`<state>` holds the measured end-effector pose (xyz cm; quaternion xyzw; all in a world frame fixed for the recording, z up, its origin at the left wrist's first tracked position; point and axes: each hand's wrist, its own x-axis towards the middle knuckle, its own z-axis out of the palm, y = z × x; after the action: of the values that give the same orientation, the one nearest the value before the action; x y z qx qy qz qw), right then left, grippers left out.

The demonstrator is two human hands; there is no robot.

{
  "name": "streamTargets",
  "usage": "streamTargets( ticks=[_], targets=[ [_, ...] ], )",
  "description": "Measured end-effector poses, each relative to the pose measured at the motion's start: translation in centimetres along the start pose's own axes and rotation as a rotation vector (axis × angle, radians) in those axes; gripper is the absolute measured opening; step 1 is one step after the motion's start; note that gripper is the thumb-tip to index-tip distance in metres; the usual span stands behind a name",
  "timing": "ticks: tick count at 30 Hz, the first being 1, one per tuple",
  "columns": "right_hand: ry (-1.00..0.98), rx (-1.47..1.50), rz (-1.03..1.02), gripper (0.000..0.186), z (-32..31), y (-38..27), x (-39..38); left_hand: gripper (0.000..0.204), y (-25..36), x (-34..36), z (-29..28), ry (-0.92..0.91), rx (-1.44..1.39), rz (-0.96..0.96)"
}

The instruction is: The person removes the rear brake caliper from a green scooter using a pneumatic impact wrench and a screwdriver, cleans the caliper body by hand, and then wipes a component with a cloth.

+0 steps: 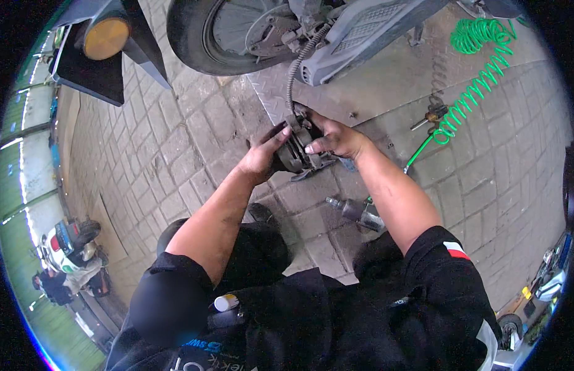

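A dark, grimy brake caliper is held between both hands above the paving. My left hand grips its left side, the thumb lying over the top. On the other side, my right hand is closed around the caliper, with its thumb pressed near the middle gap. A ribbed hose runs from the caliper's far end up to the vehicle. Under the caliper, something dark and partly hidden shows at its near edge. An air impact wrench lies on the ground beside my right forearm.
A scooter's wheel and grey footboard stand at the far side, near a metal plate. A coiled green air hose stretches along the right, past small tools. A parked motorcycle and a person are far left.
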<state>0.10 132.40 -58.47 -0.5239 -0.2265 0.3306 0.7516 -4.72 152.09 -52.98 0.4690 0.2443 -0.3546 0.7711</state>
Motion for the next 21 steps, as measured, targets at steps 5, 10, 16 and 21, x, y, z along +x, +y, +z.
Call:
streamTargets(
  ticks=[5,10,16,21],
  targets=[
    [-0.077,-0.353,0.032,0.092,-2.3,0.3,-0.2,0.066,-1.0,1.0,-0.5,-0.024,0.049,0.102],
    [-0.173,-0.346,0.023,0.076,-3.1,0.5,-0.1,0.071,-1.4,0.8,-0.3,0.048,0.065,0.123],
    [0.299,-0.132,0.081,0.062,-8.9,2.2,-2.1,0.051,-1.7,1.6,-1.6,0.005,0.084,0.130],
    [0.733,-0.909,0.528,0.050,-13.8,0.3,-8.0,0.048,-1.8,2.5,-2.2,0.000,0.200,0.063]
  ],
)
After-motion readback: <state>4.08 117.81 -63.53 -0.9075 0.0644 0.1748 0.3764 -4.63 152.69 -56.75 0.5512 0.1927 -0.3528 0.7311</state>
